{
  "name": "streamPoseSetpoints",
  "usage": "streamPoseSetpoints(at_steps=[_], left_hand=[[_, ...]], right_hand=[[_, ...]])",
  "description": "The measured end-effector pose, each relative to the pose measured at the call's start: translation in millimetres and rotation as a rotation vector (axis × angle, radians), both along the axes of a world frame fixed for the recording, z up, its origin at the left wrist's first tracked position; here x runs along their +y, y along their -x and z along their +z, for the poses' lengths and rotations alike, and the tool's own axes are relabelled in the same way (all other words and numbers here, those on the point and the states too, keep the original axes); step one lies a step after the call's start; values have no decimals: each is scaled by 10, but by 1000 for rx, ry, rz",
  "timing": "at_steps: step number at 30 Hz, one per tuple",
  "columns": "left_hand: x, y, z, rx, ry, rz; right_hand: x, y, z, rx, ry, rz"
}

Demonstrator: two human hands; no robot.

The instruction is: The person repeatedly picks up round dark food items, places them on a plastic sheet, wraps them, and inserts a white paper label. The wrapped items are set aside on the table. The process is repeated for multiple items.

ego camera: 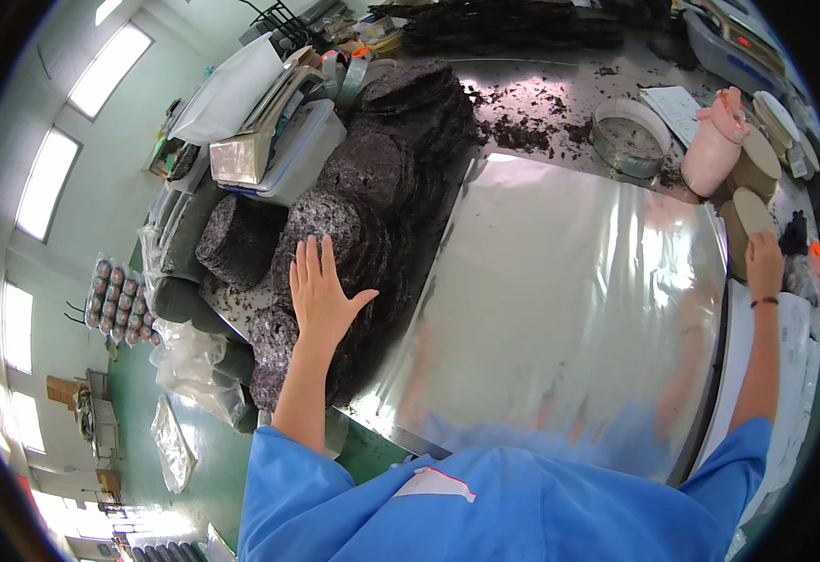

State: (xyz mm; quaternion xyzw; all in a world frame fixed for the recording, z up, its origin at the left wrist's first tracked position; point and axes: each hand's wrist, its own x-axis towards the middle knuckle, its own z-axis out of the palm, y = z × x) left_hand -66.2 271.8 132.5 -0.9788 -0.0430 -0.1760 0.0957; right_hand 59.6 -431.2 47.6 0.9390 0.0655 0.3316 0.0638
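My left hand (322,291) has its fingers spread and rests on or just over the near part of a tall stack of dark, crinkled sheets (368,175), which looks like dried seaweed. On the right, my right hand (763,263) bends its fingers at the edge of a round tan disc (753,209); whether it grips the disc, I cannot tell. Between my arms lies a broad sheet of shiny clear plastic film (557,302) on the table. A pink cylindrical container (712,154) and a round metal ring (631,138) stand beyond the film's far right corner.
Dark flakes (522,133) are scattered over the metal table (480,77). Plastic bins (297,154) stand behind the stack at the left, near a separate dark roll (238,242). A paper sheet (673,112) lies by the ring. A digital scale (744,38) sits over a tub at the far right.
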Motion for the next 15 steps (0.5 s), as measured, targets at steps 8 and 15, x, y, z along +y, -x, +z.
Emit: streamPoseSetpoints(at_steps=[8,15], left_hand=[[62,-196,-68,68,88,-40],[285,-196,-136,-205,-11,-94]], right_hand=[[2523,1371,-119,422,-143,815],[3284,1020,635,767,-674,756]])
